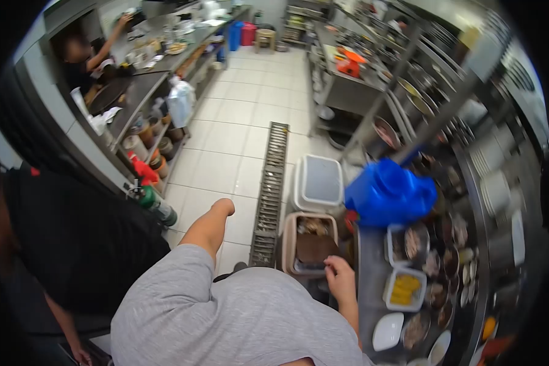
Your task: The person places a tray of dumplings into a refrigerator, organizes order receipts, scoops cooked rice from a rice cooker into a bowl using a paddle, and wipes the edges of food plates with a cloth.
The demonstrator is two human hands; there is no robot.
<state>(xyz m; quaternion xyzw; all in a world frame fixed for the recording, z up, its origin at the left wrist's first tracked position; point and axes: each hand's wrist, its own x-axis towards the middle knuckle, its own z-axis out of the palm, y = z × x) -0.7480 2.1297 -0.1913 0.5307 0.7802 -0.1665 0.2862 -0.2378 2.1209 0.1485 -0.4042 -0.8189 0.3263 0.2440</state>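
Note:
My left hand (224,206) is out in front of my body above the tiled floor, touching nothing visible; its fingers cannot be made out. At the right, my right hand (340,277) has its fingers curled together beside a pinkish bin (286,247). Whatever those fingers hold, if anything, is too small to tell. Inside the bin lie a flat brown piece (314,249) and mixed scraps (315,226). Just beyond it stands a tub with a pale grey lid (323,178).
A blue plastic container (387,192) sits on the right counter (372,244), near a tray of yellow food (405,289) and bowls. A floor drain (271,177) runs ahead. One person in black (79,238) stands close at left; another (88,61) is behind the left counter.

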